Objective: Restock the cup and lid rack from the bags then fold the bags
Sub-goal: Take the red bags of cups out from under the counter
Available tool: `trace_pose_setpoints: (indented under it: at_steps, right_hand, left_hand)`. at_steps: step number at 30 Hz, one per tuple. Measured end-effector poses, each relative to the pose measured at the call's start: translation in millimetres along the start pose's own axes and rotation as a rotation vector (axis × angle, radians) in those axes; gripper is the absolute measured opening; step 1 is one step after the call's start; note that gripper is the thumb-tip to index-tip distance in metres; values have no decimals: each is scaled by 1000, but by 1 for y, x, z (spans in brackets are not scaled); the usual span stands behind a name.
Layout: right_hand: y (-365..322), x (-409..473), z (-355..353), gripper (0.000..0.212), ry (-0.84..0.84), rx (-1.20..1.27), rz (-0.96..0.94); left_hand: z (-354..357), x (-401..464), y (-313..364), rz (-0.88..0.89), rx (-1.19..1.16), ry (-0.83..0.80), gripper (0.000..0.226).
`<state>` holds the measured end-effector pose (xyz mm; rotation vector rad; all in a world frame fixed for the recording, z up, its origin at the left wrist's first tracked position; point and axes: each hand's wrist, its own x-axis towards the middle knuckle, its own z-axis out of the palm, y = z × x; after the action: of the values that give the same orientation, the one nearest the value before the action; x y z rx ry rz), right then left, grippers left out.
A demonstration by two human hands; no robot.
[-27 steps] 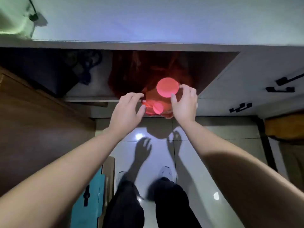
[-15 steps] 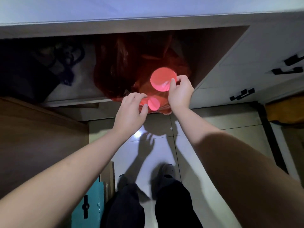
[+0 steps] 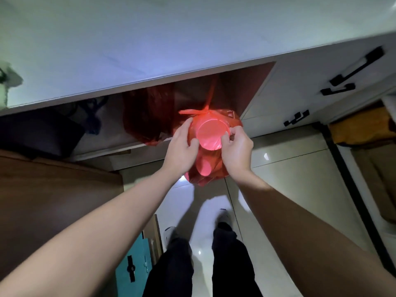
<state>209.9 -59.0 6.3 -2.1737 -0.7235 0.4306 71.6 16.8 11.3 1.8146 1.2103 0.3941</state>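
A tied red plastic bag [image 3: 211, 168] hung in the air between both hands, just in front of the open cabinet [image 3: 246, 86] under a pale countertop [image 3: 150, 39], and above the glossy tiled floor [image 3: 289, 168]. The left hand [image 3: 181, 152] gripped the bag's left side, fingers curled round the plastic and thumb pressed against the front. The right hand [image 3: 236, 152] pinched the bag's right side with curled fingers and thumb. Between the two hands a round disc [image 3: 210, 135], the flat end of a stack of cups or lids, showed through the plastic; which it was could not be told. A smaller round shape [image 3: 204, 168] showed lower in the bag. The bag's knot [image 3: 205, 111] sat at the far top, with a strip of plastic rising from it into the cabinet. A second, darker red bag [image 3: 147, 116] lay inside the cabinet to the left, on the shelf edge. No writing or label could be read anywhere. To the right were white cabinet fronts with black handles [image 3: 355, 69]; to the left stood a brown wooden panel [image 3: 53, 200], and near it a teal object [image 3: 132, 269]. The person's dark trouser legs [image 3: 201, 269] stood on the floor below.
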Motion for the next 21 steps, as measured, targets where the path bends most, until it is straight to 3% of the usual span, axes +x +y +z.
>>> trace_pose_setpoints:
  at_steps: [11,21]
  right_hand:
    - [-5,-56,-121,7,107,19,145]
    - [17,-43,-341,8,258,-21,291]
  left_hand:
    - [19,-73,97,161,39,-295,69]
    - [77,-110,292,485,162,-570,53]
